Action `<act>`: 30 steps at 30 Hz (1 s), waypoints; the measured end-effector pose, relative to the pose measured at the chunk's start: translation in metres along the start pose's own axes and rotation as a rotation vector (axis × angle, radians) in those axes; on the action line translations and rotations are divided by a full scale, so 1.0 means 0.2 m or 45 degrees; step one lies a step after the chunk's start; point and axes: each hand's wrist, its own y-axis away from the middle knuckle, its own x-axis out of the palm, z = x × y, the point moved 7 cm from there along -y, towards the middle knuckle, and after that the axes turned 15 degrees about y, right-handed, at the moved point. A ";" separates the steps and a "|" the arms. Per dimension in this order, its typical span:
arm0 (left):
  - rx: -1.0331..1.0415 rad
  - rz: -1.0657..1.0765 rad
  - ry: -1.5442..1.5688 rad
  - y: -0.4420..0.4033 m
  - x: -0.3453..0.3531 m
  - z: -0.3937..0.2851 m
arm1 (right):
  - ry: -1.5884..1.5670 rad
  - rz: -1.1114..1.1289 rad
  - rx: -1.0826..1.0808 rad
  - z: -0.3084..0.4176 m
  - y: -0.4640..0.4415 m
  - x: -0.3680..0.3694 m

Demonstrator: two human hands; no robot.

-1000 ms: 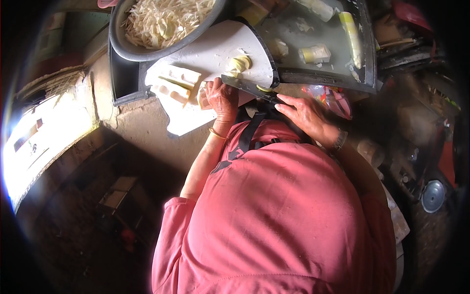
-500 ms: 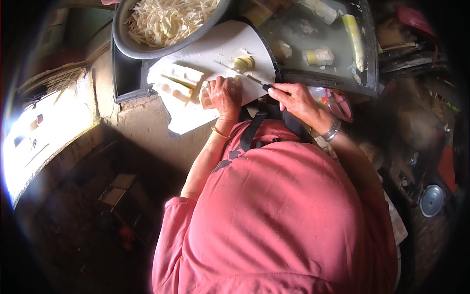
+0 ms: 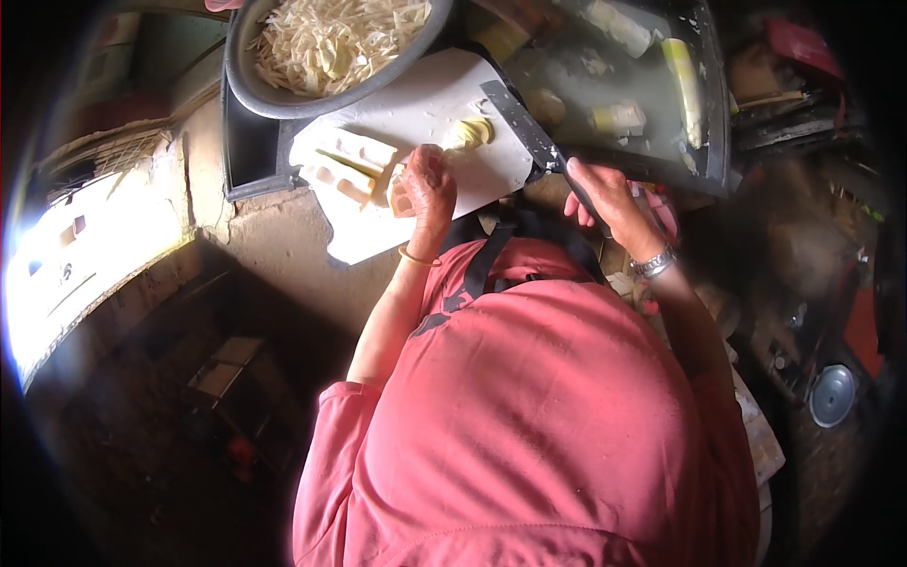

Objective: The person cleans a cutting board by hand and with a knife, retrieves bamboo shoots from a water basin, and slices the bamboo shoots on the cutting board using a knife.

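Observation:
My right hand (image 3: 609,203) is wrapped round the handle of a dark, broad-bladed knife (image 3: 521,125), which slants up and left over the right edge of the white cutting board (image 3: 364,231). Bits of pale food stick to the blade. On the board, my left hand (image 3: 430,184) is closed, fingers curled over a piece of bamboo shoot (image 3: 399,196) with hollow chambers; its fingertips are partly hidden. Left of it lie split bamboo shoot lengths (image 3: 351,161), also chambered. A small cut bamboo shoot piece (image 3: 468,134) rests beyond my left hand, apart from the knife.
A large grey basin (image 3: 248,80) of pale cut strips (image 3: 340,38) overlaps the board's far side. To the right, a dark-rimmed wet tray (image 3: 652,173) holds several shoot pieces, including a long yellow-green one (image 3: 682,90). A metal lid (image 3: 833,395) is at far right.
The knife has swung away from the small cut piece to the right, and its broad side now faces me. My right hand has moved right and down; my left hand has shifted slightly left.

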 end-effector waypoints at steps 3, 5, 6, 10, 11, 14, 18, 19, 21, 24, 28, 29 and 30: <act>-0.070 0.004 -0.135 -0.08 0.06 0.01 | -0.034 -0.018 0.005 -0.04 -0.04 -0.04; -0.136 0.064 -0.259 -0.10 0.10 0.01 | -0.086 0.016 0.030 -0.07 -0.08 -0.04; -0.132 0.054 -0.257 -0.11 0.12 0.00 | -0.080 0.019 0.021 -0.08 -0.11 -0.04; -0.132 0.140 -0.328 -0.17 0.22 -0.02 | -0.188 0.169 0.091 -0.11 -0.15 0.04; -0.149 0.147 -0.305 -0.19 0.24 -0.02 | -0.214 0.195 0.095 -0.10 -0.16 0.07; 0.043 0.112 -0.294 -0.25 0.24 0.04 | -0.292 0.254 0.123 -0.11 -0.17 0.15; -0.087 0.194 0.338 -0.28 0.24 0.14 | -0.288 0.348 0.048 0.01 -0.08 0.24; -0.083 0.188 0.303 -0.28 0.21 0.12 | -0.311 0.362 0.067 0.02 -0.07 0.25; -0.157 0.147 0.398 -0.27 0.13 0.00 | -0.374 0.396 0.094 0.07 -0.04 0.27; -0.164 0.123 0.511 -0.39 -0.05 -0.25 | -0.296 0.329 -0.051 0.36 0.01 0.24; -0.013 0.056 0.558 -0.75 -0.34 -0.48 | -0.180 0.249 -0.325 0.75 -0.11 0.27; 0.210 -0.118 0.085 -0.83 -0.43 -0.49 | -0.165 0.153 -0.407 0.85 -0.13 0.28; 0.420 -0.289 -0.393 -0.87 -0.50 -0.55 | -0.159 0.157 -0.419 0.91 -0.17 0.29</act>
